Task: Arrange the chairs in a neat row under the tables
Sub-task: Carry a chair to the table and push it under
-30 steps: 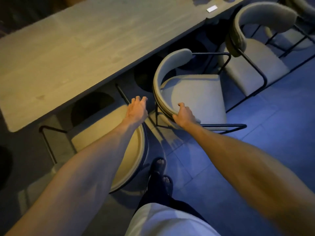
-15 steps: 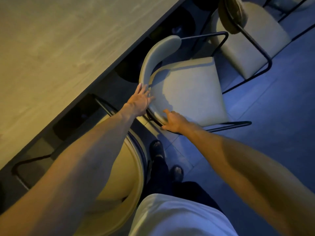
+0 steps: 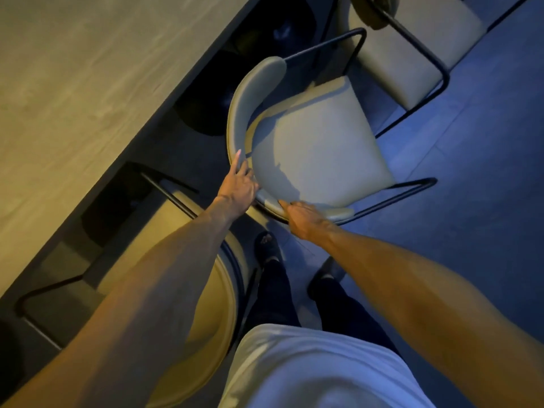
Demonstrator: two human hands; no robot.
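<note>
Change: left hand [image 3: 240, 184] has shifted from near chair [image 3: 215, 328] to middle chair [image 3: 318, 148].
Table [image 3: 88, 83]: one, upper left.
Chairs: three; near chair partly under table, middle chair angled beside its edge, far chair [image 3: 412, 54] just beyond.
Hands: two, both on middle chair's backrest.
Left hand: index finger straight, others curled over the rim.
Right hand [image 3: 303, 216]: fingers wrapped round backrest end.

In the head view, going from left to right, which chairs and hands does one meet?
Tucked-in chair, left hand, right hand, far chair. The middle chair, held by both hands, overlaps them, so it is omitted.
</note>
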